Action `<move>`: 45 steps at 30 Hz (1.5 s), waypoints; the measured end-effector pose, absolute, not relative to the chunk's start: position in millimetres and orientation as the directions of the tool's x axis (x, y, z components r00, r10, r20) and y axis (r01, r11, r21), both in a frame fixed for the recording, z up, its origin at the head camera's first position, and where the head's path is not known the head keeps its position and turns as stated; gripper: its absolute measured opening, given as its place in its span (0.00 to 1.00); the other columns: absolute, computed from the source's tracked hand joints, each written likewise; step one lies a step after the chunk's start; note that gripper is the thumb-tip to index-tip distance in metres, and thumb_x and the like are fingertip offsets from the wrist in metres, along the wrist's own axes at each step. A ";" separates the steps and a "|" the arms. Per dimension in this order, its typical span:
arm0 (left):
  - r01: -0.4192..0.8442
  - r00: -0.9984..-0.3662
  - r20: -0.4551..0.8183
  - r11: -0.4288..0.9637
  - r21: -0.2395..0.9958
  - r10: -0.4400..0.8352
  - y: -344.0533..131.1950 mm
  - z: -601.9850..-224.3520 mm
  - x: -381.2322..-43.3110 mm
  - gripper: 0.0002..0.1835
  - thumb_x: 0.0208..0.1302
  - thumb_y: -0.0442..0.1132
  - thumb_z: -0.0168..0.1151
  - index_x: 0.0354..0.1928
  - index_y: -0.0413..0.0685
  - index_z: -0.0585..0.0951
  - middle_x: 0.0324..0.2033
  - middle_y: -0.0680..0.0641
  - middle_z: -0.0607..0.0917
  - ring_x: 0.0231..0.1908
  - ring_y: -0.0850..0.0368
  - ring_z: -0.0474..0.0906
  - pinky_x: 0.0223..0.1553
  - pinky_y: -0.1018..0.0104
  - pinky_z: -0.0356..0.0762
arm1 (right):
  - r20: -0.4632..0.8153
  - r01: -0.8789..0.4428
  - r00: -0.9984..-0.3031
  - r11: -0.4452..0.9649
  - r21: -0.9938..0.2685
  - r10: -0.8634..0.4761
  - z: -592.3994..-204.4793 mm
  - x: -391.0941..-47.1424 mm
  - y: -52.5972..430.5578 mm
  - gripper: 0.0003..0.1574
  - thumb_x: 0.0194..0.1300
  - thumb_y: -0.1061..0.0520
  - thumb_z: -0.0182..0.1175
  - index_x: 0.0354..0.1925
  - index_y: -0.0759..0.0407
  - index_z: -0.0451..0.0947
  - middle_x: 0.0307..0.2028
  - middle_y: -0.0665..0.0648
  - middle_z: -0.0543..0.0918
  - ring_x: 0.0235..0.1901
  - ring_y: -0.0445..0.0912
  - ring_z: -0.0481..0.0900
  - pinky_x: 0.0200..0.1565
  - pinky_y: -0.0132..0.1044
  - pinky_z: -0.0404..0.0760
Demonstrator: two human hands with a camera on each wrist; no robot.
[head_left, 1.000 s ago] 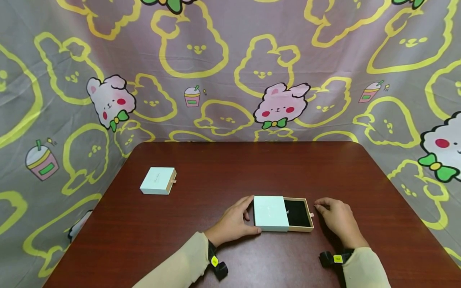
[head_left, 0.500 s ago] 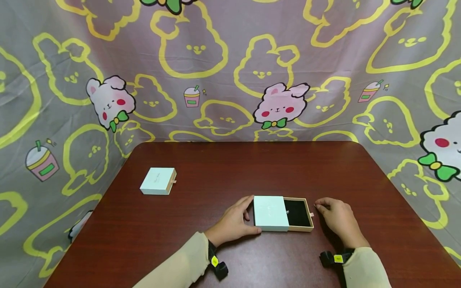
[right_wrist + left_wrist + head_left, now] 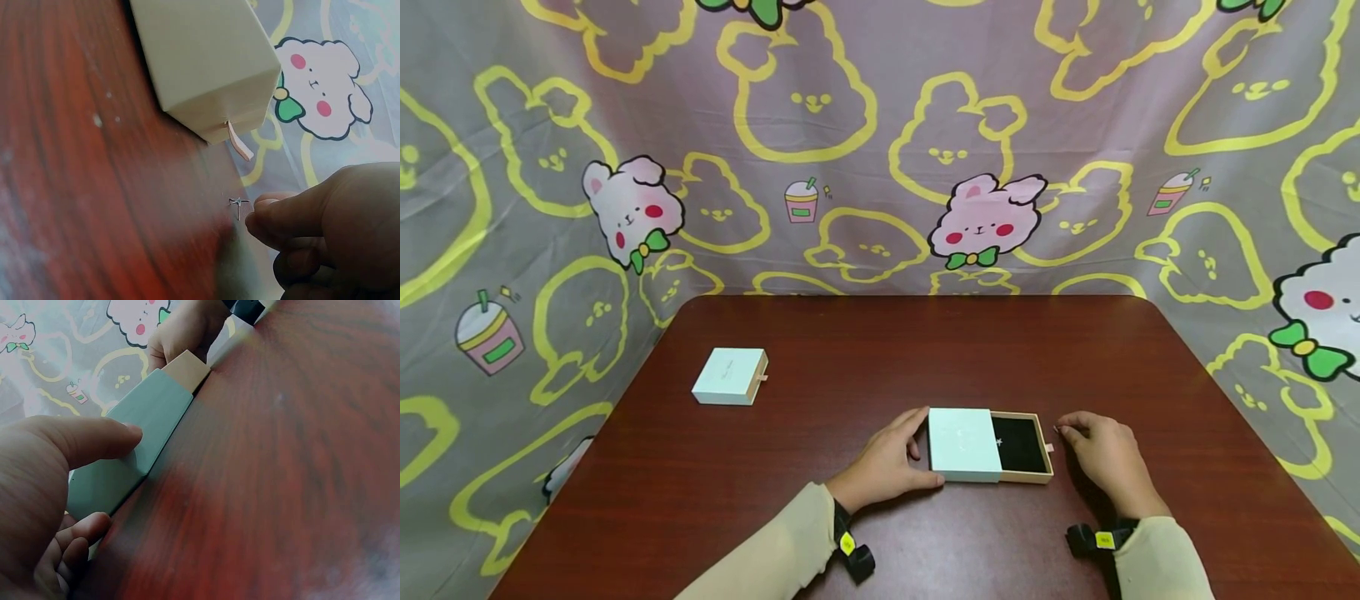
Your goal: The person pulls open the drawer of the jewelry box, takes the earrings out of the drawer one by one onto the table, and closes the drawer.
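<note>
A pale mint jewellery box [image 3: 966, 445] lies on the table with its drawer [image 3: 1022, 447] pulled partway out to the right. Inside, a black pad [image 3: 1024, 457] bears a small silver star [image 3: 999, 442]. My left hand [image 3: 883, 467] grips the box's sleeve at its left end, thumb along the near side [image 3: 119, 440] and fingers round the far corner. Just right of the drawer's ribbon tab [image 3: 240, 145], my right hand [image 3: 1105, 454] pinches a tiny silver star-shaped stud earring [image 3: 237, 202] between thumb and forefinger. The earring sticks out beyond the fingertips, apart from the box.
A second mint box [image 3: 727, 375], closed and with a ribbon tab on its right side, sits at the left of the brown table [image 3: 880, 333]. Patterned cloth [image 3: 880, 167] hangs round the table's back and sides. Both wrists wear black camera straps [image 3: 1105, 540].
</note>
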State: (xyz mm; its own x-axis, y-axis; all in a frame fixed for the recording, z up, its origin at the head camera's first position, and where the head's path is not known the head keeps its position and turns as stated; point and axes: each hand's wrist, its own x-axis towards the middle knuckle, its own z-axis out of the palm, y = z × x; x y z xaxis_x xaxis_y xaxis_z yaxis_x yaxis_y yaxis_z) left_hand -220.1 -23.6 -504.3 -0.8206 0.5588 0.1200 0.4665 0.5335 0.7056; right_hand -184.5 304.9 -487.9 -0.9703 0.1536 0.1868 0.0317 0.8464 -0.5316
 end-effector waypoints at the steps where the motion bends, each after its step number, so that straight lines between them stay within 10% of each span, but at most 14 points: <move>1: 0.465 -0.821 0.119 0.534 0.706 0.559 -23.6 -504.4 -220.1 0.56 0.47 0.54 0.78 0.75 0.45 0.58 0.68 0.52 0.65 0.31 0.69 0.72 0.38 0.70 0.71 | 0.193 0.029 -0.969 0.848 -0.530 0.154 -488.1 -184.5 305.0 0.07 0.65 0.62 0.61 0.39 0.58 0.86 0.37 0.60 0.86 0.43 0.62 0.80 0.42 0.58 0.73; 45: 0.477 -0.813 0.120 0.533 0.700 0.570 -24.3 -504.4 -221.9 0.56 0.48 0.55 0.77 0.75 0.44 0.58 0.67 0.50 0.65 0.31 0.69 0.71 0.38 0.71 0.70 | 0.366 -0.121 -0.926 0.842 -0.525 0.095 -481.0 -180.6 289.8 0.07 0.62 0.64 0.64 0.40 0.59 0.85 0.30 0.52 0.83 0.29 0.47 0.78 0.30 0.43 0.73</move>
State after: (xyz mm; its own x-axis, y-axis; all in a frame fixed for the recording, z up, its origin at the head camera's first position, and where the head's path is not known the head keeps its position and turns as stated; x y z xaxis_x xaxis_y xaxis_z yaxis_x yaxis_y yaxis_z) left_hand -221.9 -24.3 -504.4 -0.8128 0.5702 0.1196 0.4765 0.5325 0.6995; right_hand -180.6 289.8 -481.0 -0.9257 0.0954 0.3661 -0.1208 0.8425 -0.5250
